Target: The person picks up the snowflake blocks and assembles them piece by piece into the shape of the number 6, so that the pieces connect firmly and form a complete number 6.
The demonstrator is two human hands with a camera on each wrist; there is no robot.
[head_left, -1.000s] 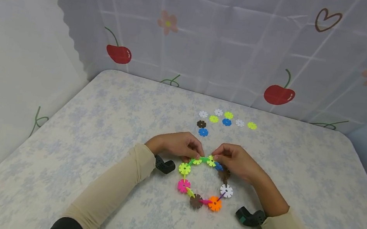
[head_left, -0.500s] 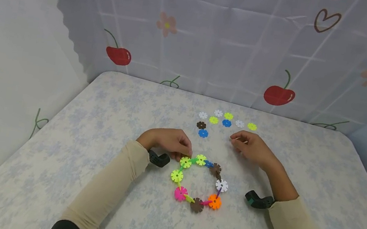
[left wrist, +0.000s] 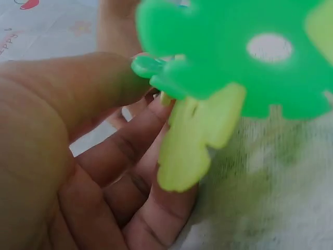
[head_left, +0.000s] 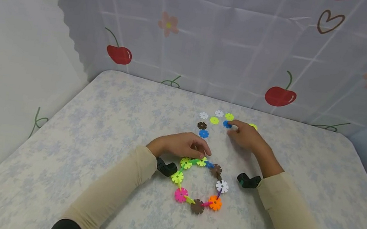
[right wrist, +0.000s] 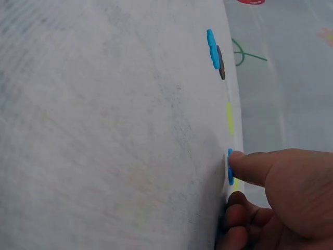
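A ring of linked plastic snowflake discs (head_left: 197,206) in several colours lies on the table in the head view. My left hand (head_left: 184,144) is at its far side, thumb and fingers pinching the yellow-green disc (head_left: 202,161) there. Close up in the left wrist view are a green disc (left wrist: 218,52) and a yellow disc (left wrist: 195,140) beside the thumb. Farther back, my right hand (head_left: 247,135) reaches over loose discs, a fingertip at a blue disc (head_left: 227,124). In the right wrist view the thumb overlaps that blue disc (right wrist: 230,169), the other fingers apart from it.
Loose discs lie near the back edge: a brown one (head_left: 202,125), another blue one (head_left: 203,133), white ones (head_left: 203,115) and yellow ones (head_left: 214,120). A patterned curtain (head_left: 194,34) hangs behind the table (head_left: 127,114). Black wrist devices (head_left: 249,181) sit below both hands.
My right hand has left the ring and moved back to the blue loose disc. The ring has shifted slightly left and nearer. My left hand went left, then back right along its far side.
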